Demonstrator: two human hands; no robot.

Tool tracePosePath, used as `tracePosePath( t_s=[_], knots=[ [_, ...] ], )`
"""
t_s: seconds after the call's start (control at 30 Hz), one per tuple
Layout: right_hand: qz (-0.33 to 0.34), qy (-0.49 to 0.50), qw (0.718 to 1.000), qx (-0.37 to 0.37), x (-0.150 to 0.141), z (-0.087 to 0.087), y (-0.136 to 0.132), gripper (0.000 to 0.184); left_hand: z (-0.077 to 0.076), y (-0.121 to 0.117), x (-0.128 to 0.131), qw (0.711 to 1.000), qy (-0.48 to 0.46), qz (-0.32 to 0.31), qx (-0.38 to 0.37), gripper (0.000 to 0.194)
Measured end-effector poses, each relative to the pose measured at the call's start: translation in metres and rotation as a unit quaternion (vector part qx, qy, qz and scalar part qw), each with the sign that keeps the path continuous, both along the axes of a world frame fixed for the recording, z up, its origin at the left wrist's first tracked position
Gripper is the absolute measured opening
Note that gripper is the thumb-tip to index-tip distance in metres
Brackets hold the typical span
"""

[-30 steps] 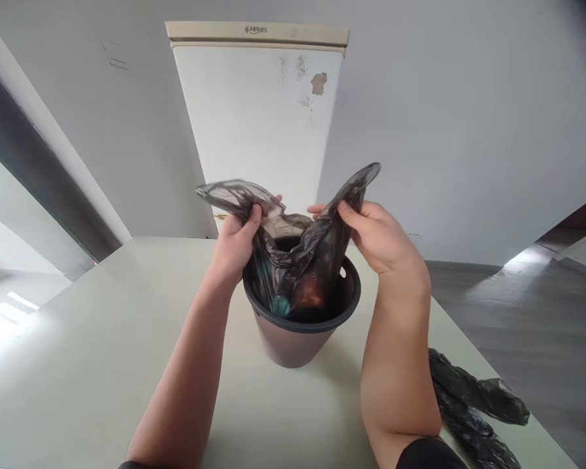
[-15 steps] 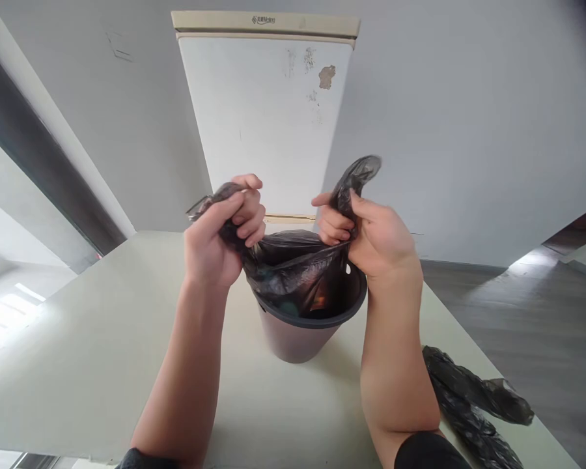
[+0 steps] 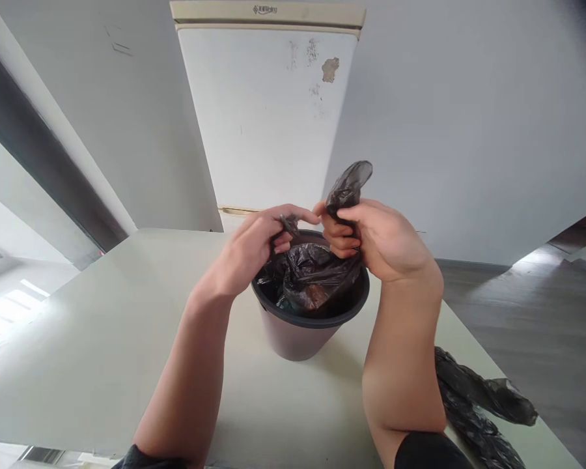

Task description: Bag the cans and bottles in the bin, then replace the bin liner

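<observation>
A black plastic garbage bag (image 3: 317, 270) lies gathered inside a brownish trash can (image 3: 297, 342) with a dark rim. My left hand (image 3: 261, 244), over the can's left side, is closed on a twisted part of the bag, its index finger stretched toward the other hand. My right hand (image 3: 366, 231), above the right side of the rim, grips another gathered end, which sticks up past the thumb. Something orange-brown shows dimly through the thin plastic. The can stands upright, and its bottom inside is hidden by the bag.
The can stands on a pale table (image 3: 127, 339). More folded black plastic bags (image 3: 483, 404) lie at the table's right edge, beside my right forearm. A white refrigerator (image 3: 268, 117) stands behind the table, against a grey wall. Grey floor (image 3: 517, 312) shows at right.
My left hand has moved right and turned over, nearer my right hand. The bag's opening has been drawn together and sits lower in the can. My right hand keeps its grip.
</observation>
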State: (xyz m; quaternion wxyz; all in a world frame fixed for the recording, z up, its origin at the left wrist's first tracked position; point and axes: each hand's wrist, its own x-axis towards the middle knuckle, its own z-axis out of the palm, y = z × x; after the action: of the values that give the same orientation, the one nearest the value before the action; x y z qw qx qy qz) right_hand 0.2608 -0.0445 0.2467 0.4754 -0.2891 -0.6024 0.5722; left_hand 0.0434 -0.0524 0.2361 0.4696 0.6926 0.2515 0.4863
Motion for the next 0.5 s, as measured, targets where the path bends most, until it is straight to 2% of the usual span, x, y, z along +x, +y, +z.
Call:
tracePosePath(
  t_s=[0.13,0.2,0.33,0.4,0.5],
  knots=[
    [-0.018,-0.04,0.999,0.029,-0.003,-0.005,0.002,0.016,-0.004,-0.001,0.007,0.996,0.045,0.058,0.059,0.032],
    [-0.015,-0.067,0.997,0.044,-0.004,-0.007,0.004,0.02,-0.006,0.001,0.011,0.995,0.019,0.082,0.053,0.032],
    [-0.02,-0.094,0.993,0.068,-0.007,-0.012,0.007,0.019,-0.011,0.005,0.017,0.991,-0.034,0.123,0.032,0.017],
    [-0.039,-0.103,0.991,0.082,-0.01,-0.012,0.006,0.018,-0.011,0.006,0.017,0.991,-0.035,0.126,0.036,0.017],
    [-0.039,-0.154,0.982,0.106,-0.014,-0.009,0.001,0.012,-0.01,0.001,0.017,0.996,-0.004,0.076,0.036,0.018]
  ],
)
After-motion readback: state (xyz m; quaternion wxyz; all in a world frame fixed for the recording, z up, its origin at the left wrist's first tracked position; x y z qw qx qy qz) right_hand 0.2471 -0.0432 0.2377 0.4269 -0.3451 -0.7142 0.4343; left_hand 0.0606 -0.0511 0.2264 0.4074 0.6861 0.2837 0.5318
